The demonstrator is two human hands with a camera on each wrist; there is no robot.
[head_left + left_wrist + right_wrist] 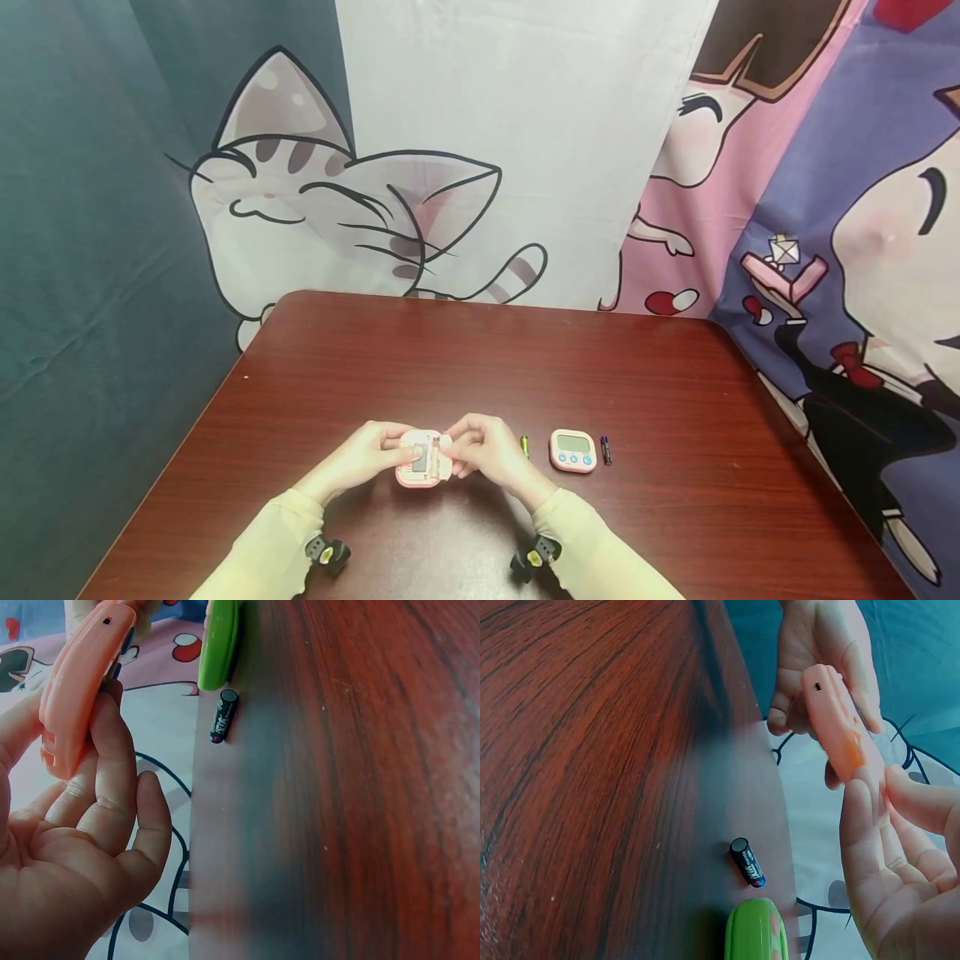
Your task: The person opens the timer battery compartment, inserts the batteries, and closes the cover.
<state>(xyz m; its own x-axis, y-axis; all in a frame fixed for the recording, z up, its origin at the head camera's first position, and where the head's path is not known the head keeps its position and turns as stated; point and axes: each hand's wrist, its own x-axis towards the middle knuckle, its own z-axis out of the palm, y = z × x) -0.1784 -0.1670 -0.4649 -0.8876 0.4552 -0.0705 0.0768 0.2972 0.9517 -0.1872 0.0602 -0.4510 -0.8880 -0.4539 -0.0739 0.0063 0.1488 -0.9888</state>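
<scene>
My left hand (362,456) grips a small pink-and-white digital timer (422,468) at its left side, thumb over the back. The timer is held back side up, above the table, with its battery slot (435,454) showing. At its right edge my right hand (487,448) pinches the white battery cover (446,463), which sticks out from the body. In the left wrist view the timer's pink edge (79,682) rests between thumb and fingers. In the right wrist view, thumb and forefinger meet at the near end of the timer (836,724).
Right of my hands lies a small green battery (524,446), partly behind the right forearm. Beyond it a second timer (573,451) lies screen up, with a dark battery (606,451) beside it. The brown table (480,358) ends at a printed cloth backdrop (525,125).
</scene>
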